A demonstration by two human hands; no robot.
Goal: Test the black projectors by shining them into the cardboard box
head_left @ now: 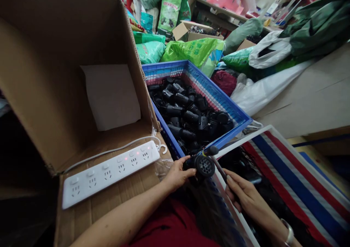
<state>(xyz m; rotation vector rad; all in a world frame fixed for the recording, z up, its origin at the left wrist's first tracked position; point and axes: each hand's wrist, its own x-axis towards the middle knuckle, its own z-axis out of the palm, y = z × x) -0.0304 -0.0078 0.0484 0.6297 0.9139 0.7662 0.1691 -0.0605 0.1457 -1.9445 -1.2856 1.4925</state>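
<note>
My left hand [179,174] grips a round black vented plastic device [204,166] with a short black stem, over the near corner of a blue plastic basket [220,103]. My right hand [242,193] pinches a thin dark cord or rod [219,168] that runs up to the device. Many black plastic plug-like parts [186,110] lie heaped in the basket, just beyond my hands. Part of the device's underside is hidden by my left fingers.
An open cardboard box [65,75] stands at the left, with a lit white power strip [109,174] on a cardboard surface in front of it. A red, white and blue striped bag [303,188] holding black cords lies at the right. Green sacks [194,55] are piled beyond.
</note>
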